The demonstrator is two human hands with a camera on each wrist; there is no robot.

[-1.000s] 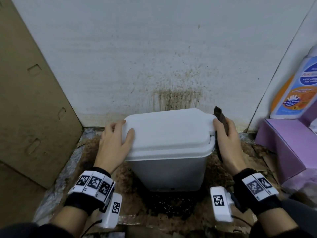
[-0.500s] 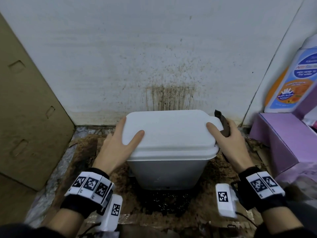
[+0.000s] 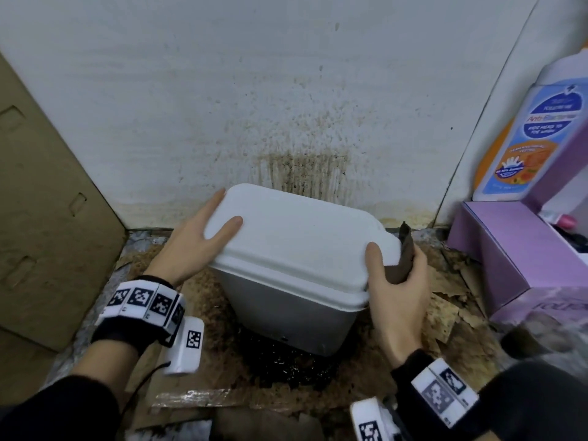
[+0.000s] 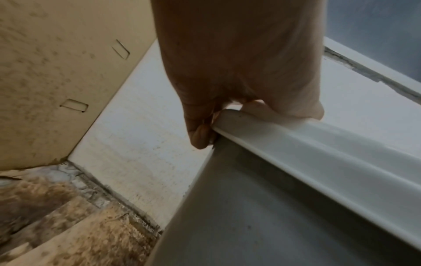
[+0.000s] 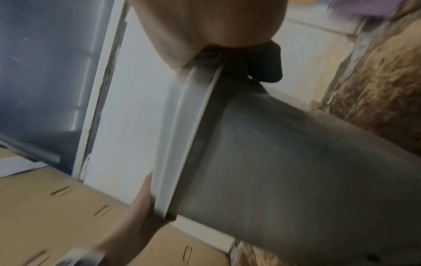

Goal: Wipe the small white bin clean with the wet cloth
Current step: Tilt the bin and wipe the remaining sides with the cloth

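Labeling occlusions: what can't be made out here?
- Small white lidded bin: inside hidden by its lid, every view.
- Dark brown cloth: mostly behind the right hand; wetness unclear.
- Left hand fingertips: behind the lid edge, head view.
- Blue-labelled bottle: small print blurred.

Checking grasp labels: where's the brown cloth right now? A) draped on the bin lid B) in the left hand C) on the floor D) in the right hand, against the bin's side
D: the right hand pinches the brown cloth against the bin; the left hand grips the lid's other edge.
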